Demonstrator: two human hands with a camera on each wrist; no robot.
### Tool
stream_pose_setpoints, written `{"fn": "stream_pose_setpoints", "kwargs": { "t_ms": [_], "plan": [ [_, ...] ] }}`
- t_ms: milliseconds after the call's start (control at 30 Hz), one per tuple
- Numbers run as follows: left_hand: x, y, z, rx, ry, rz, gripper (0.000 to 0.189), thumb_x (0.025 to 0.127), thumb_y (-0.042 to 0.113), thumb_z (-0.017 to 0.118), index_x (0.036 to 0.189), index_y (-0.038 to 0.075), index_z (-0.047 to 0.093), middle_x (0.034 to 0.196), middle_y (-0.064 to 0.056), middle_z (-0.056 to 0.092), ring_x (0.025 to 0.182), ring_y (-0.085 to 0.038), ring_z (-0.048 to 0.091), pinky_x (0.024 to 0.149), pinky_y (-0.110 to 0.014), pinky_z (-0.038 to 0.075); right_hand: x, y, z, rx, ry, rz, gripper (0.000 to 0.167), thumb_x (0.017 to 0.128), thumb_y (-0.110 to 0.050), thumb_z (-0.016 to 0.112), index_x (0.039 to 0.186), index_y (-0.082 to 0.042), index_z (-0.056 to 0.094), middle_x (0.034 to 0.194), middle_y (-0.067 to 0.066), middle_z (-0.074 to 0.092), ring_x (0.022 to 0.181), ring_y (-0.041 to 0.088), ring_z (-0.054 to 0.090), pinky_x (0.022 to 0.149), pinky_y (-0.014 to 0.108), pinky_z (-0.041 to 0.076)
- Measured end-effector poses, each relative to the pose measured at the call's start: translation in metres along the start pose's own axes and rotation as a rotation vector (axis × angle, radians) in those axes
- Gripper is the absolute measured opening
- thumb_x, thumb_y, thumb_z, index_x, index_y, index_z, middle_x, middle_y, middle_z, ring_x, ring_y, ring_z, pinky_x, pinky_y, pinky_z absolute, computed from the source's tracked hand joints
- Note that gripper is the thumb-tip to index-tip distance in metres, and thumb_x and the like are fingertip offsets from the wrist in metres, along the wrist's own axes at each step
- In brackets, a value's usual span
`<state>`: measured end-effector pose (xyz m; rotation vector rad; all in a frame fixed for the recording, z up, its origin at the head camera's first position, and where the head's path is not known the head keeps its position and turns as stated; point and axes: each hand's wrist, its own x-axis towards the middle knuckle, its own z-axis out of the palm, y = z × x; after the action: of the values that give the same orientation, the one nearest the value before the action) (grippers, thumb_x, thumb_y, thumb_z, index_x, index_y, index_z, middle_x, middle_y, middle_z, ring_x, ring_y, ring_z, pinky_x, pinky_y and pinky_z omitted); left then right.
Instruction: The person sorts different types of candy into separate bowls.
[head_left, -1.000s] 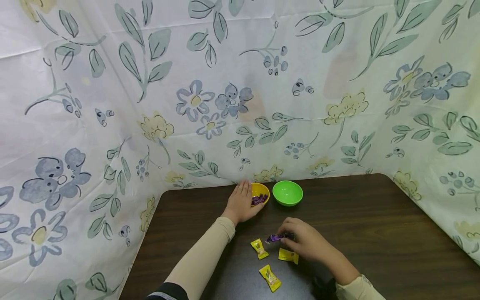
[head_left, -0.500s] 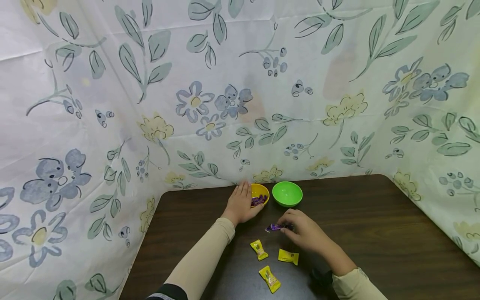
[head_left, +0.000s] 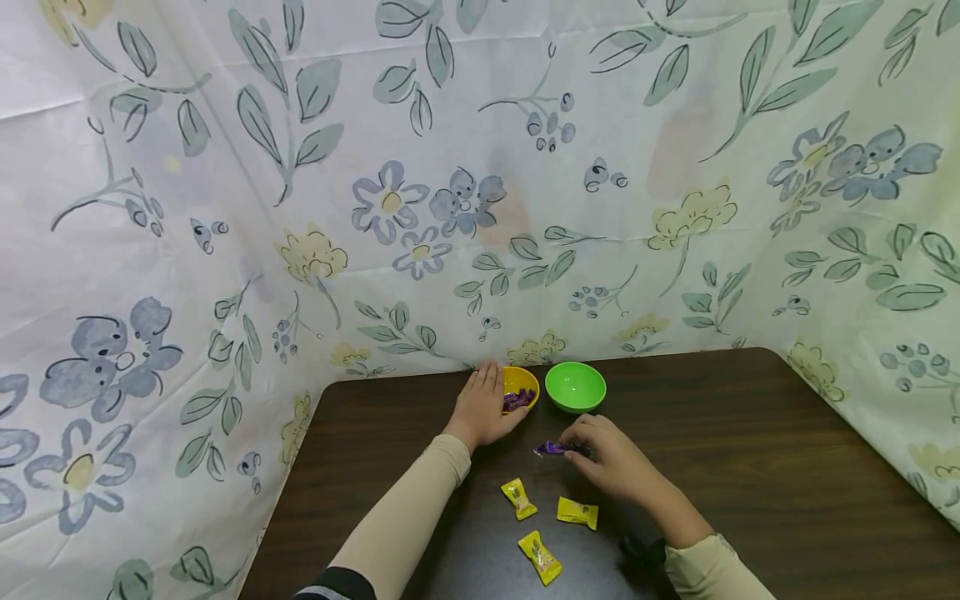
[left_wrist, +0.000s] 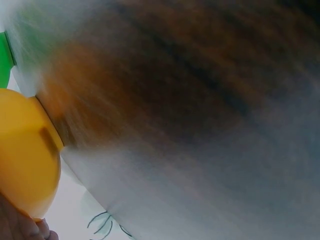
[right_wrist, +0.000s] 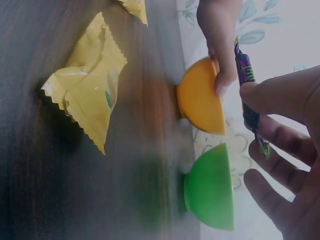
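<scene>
My left hand [head_left: 477,407] holds the left side of the yellow bowl [head_left: 533,382], its thumb across the near rim. Several purple-wrapped candies [head_left: 517,400] lie in that bowl. My right hand [head_left: 617,460] pinches another purple candy [head_left: 552,448] with twisted wrapper ends, just in front of the bowls. In the right wrist view, the thumb presses this candy [right_wrist: 246,72] against the fingers, with the remaining fingers spread. The left wrist view shows the outer wall of the yellow bowl [left_wrist: 27,150], with fingertips at its rim.
A green bowl [head_left: 575,387] stands right beside the yellow one. Three yellow-wrapped candies [head_left: 540,557] lie on the dark wooden table [head_left: 720,442], nearer the front. A floral cloth [head_left: 465,275] hangs behind the table's back edge and along the sides.
My right hand has lifted the purple candy away from the yellow candies, forward toward the bowls, then slightly right. The left hand stays at the yellow bowl.
</scene>
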<state>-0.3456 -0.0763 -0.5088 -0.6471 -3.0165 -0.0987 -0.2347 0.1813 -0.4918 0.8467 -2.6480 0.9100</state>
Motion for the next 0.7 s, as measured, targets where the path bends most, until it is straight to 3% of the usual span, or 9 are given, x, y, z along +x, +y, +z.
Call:
{"fn": "stream_pose_setpoints", "kwargs": {
  "t_ms": [367, 700],
  "plan": [
    [0.001, -0.002, 0.002, -0.02, 0.022, 0.01, 0.097, 0.103, 0.07, 0.036, 0.166, -0.003, 0.025, 0.176, -0.022, 0.021, 0.166, -0.034, 0.02, 0.135, -0.047, 0.019, 0.006, 0.008, 0.002, 0.036, 0.056, 0.016, 0.017, 0.092, -0.007, 0.081, 0.105, -0.017, 0.076, 0.101, -0.008, 0.069, 0.092, 0.011, 0.062, 0.08, 0.031, 0.056],
    [0.0, -0.001, 0.001, -0.001, -0.001, 0.006, 0.097, 0.103, 0.07, 0.034, 0.167, -0.002, 0.024, 0.177, -0.02, 0.02, 0.166, -0.032, 0.017, 0.135, -0.045, 0.018, 0.016, 0.021, 0.005, 0.029, 0.111, 0.032, 0.015, 0.092, -0.008, 0.082, 0.105, -0.015, 0.077, 0.102, -0.004, 0.07, 0.089, 0.011, 0.06, 0.077, 0.03, 0.055]
  ]
}}
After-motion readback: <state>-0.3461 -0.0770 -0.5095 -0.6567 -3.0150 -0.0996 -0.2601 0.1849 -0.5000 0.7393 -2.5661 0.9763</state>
